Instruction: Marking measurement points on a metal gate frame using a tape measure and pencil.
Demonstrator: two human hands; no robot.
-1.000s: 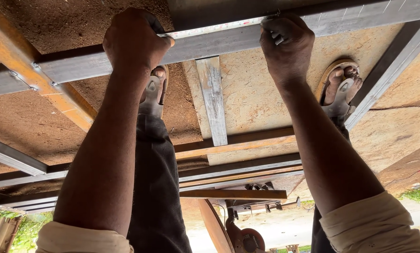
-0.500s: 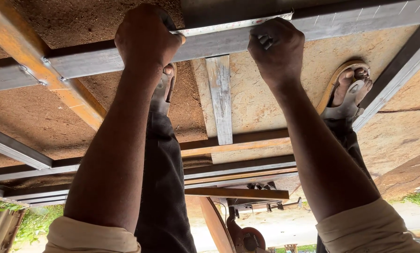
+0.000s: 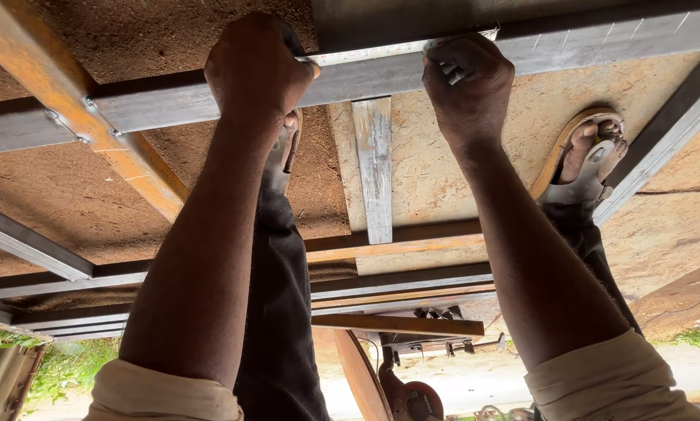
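Note:
My left hand (image 3: 256,74) is closed in a fist on one end of a thin steel ruler (image 3: 369,56). The ruler lies along a long grey metal bar (image 3: 599,43). My right hand (image 3: 467,86) pinches the ruler's other end against the same bar with bent fingers. Both forearms reach out from rolled beige sleeves. A short grey metal piece (image 3: 375,168) runs at a right angle from the bar, between my hands.
My two sandalled feet (image 3: 283,152) (image 3: 588,156) stand on the dirt and slab ground just past the bar. A rusty orange bar (image 3: 77,101) crosses at left. More steel bars (image 3: 396,281) lie stacked beyond. Grass (image 3: 61,366) edges the lower left.
My left hand has slid a little to the right along the bar, so the hands are slightly closer together. The right hand stays pinched on the ruler.

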